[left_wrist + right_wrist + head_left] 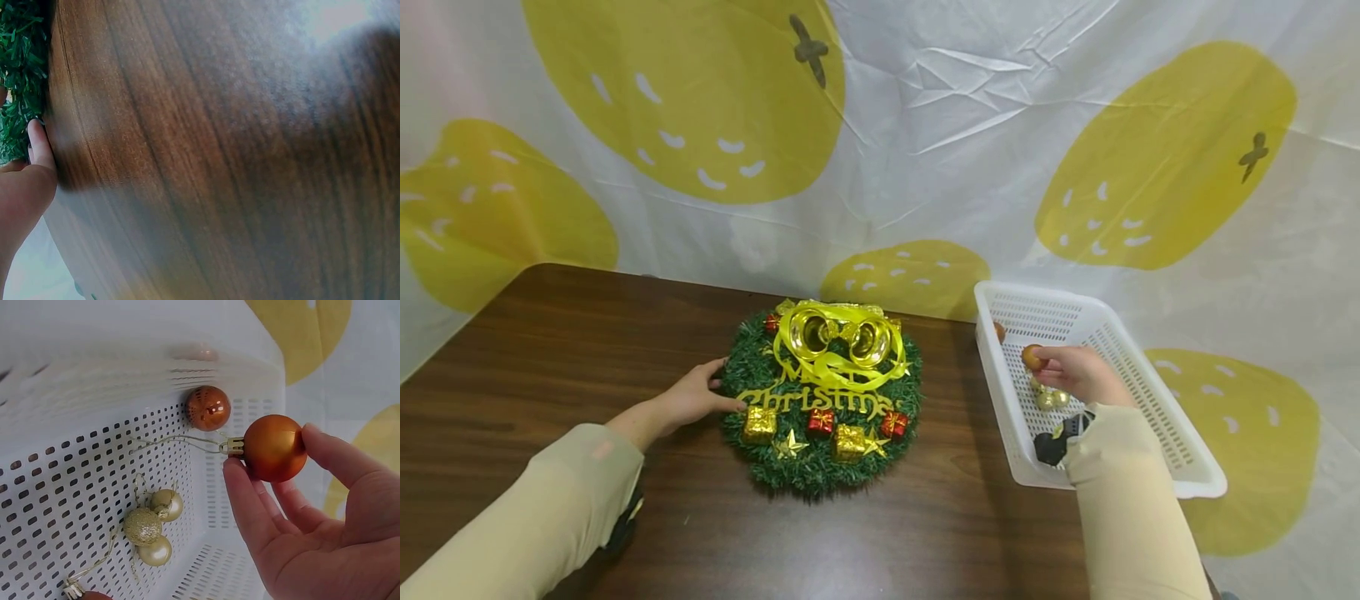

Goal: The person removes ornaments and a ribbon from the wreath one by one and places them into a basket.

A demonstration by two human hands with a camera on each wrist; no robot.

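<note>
My right hand point(319, 531) pinches a matte orange bauble point(275, 448) between thumb and fingers, above the white basket point(992, 392). Its gold cap and thin string loop point away from the palm. A shiny copper bauble point(208, 407) lies in the basket beyond it, beside several small gold balls point(142, 526). At the left edge of a green Christmas wreath point(820, 479), my left hand point(688, 398) rests with its thumb near the gold lettering point(820, 400). One finger touches the greenery point(24, 69) in the left wrist view.
Gold bells point(871, 343) with a yellow ribbon point(831, 367) lie on the wreath's upper part, small gift boxes point(850, 442) and stars below. The brown wooden table point(625, 333) backs onto a white cloth point(940, 167) with yellow fruit shapes. Another copper bauble point(95, 595) shows at the basket's near end.
</note>
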